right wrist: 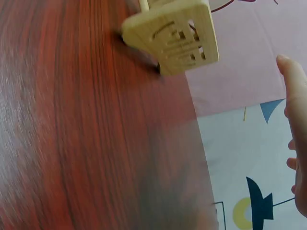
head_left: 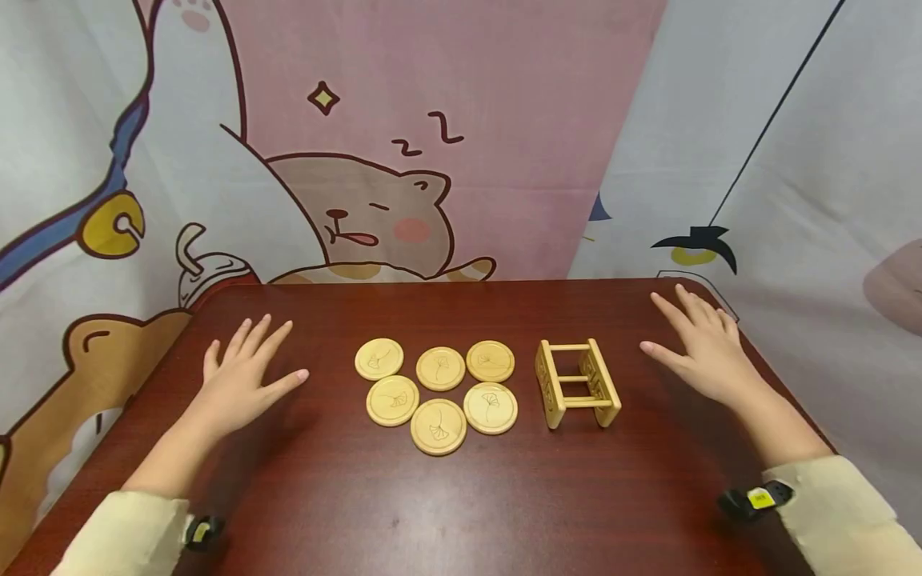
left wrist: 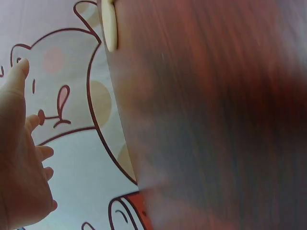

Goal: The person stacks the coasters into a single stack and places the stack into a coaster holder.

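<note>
Several round wooden coasters [head_left: 440, 427], each engraved with a ginkgo leaf, lie flat and close together on the dark red-brown table. To their right stands a small wooden rack [head_left: 577, 384], two carved side panels joined by thin rods. My left hand [head_left: 241, 380] hovers left of the coasters, fingers spread and holding nothing. On the other side, my right hand [head_left: 699, 348] is held over the table right of the rack, its fingers extended and nothing in them. The right wrist view shows the rack's carved side panel [right wrist: 175, 38] near the top, apart from the hand.
The glossy table [head_left: 446, 512] ends at a back edge against a cartoon-printed curtain [head_left: 533, 120]. More of the curtain hangs along both sides. Black wrist straps [head_left: 756, 500] sit at the cream sleeves [head_left: 839, 512].
</note>
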`<action>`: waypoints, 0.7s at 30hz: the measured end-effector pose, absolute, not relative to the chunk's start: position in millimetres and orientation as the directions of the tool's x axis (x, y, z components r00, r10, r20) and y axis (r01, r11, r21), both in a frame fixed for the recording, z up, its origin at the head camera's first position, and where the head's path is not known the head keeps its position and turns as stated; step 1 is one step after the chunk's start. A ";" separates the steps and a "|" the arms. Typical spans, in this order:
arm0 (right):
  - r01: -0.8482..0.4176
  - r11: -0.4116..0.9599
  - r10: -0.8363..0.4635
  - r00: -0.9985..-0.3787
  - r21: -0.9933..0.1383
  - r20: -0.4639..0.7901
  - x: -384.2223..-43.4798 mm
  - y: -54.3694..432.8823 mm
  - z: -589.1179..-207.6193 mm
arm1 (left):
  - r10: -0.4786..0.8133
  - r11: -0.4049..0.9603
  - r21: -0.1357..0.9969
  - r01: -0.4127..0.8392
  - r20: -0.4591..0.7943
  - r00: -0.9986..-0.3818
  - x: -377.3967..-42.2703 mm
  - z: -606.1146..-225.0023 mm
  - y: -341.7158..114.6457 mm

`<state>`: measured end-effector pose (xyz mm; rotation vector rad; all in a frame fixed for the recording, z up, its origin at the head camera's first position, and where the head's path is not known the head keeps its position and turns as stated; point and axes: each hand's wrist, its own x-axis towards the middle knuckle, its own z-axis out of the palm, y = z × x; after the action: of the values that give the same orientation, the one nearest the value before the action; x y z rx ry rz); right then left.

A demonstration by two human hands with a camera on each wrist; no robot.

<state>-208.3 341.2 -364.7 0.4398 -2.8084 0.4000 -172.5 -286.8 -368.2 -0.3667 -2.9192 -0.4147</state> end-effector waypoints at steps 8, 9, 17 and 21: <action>-0.421 0.828 -0.282 -0.884 -0.371 0.373 -203.9 329.6 -372.8 | 0.253 0.892 0.306 0.333 0.272 -0.928 -168.8 -378.2 -262.0; -0.433 0.813 -0.285 -0.878 -0.388 0.383 -203.6 328.2 -374.4 | 0.257 0.886 0.315 0.342 0.282 -0.924 -168.8 -379.9 -259.4; -0.506 0.685 -0.302 -0.852 -0.525 0.427 -199.0 316.9 -390.1 | 0.271 0.836 0.388 0.388 0.323 -0.907 -169.7 -394.8 -241.1; -0.507 0.634 -0.299 -0.857 -0.583 0.420 -198.9 312.9 -398.1 | 0.285 0.793 0.440 0.422 0.344 -0.894 -169.4 -399.4 -233.3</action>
<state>-198.9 312.9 -398.1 0.6509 -2.5741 1.0470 -169.4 -233.3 -399.4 -0.5475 -2.7225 -0.7579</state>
